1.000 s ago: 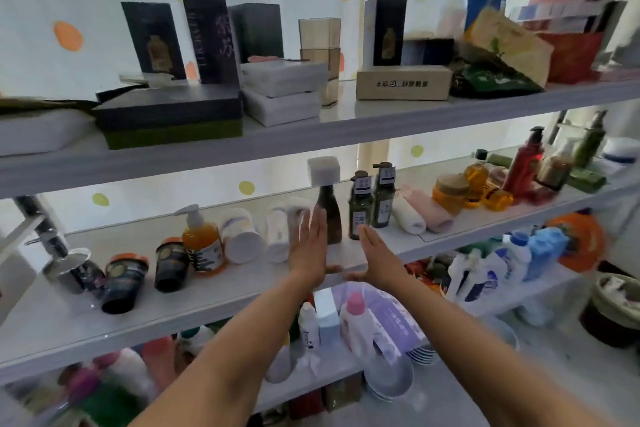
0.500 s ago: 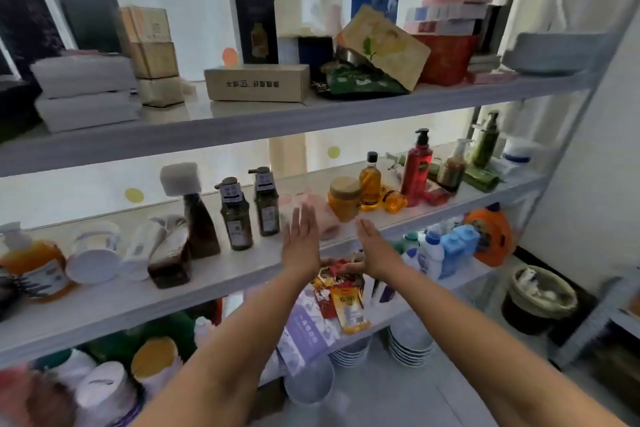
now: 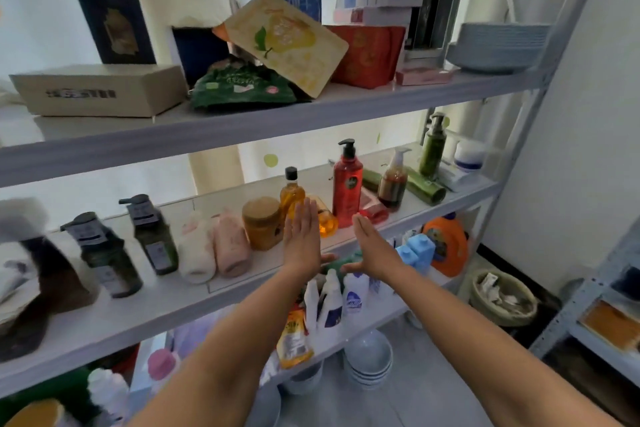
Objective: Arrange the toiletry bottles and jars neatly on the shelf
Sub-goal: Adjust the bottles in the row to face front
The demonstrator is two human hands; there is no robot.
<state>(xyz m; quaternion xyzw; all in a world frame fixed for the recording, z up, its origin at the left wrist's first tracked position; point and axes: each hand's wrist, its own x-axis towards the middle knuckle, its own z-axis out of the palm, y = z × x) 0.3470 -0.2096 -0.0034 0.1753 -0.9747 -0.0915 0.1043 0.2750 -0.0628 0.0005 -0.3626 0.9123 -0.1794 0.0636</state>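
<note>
The middle shelf (image 3: pixel 263 274) carries the toiletries. A red pump bottle (image 3: pixel 347 185) stands upright, with a yellow-oil bottle (image 3: pixel 291 191) to its left and an amber jar (image 3: pixel 262 222) further left. A small orange bottle (image 3: pixel 325 220) lies on its side between my hands. My left hand (image 3: pixel 302 236) and my right hand (image 3: pixel 372 246) are held flat, palms facing each other, in front of the shelf edge, holding nothing. Two dark green pump bottles (image 3: pixel 154 236) stand further left. A brown pump bottle (image 3: pixel 393 180) and a tall green pump bottle (image 3: pixel 433 146) stand to the right.
Two rolled towels (image 3: pixel 214 248) lie beside the jar. Green tubes (image 3: pixel 424 188) lie at the right. The top shelf (image 3: pixel 270 118) holds boxes and packets. The lower shelf holds white bottles (image 3: pixel 334 298), blue bottles (image 3: pixel 417 251) and an orange jug (image 3: pixel 446 246); bowls (image 3: pixel 369 362) sit on the floor.
My view and both flat hands have shifted right along the shelf, from the dark green pump bottles to the red pump bottle and the amber jar. Nothing was picked up.
</note>
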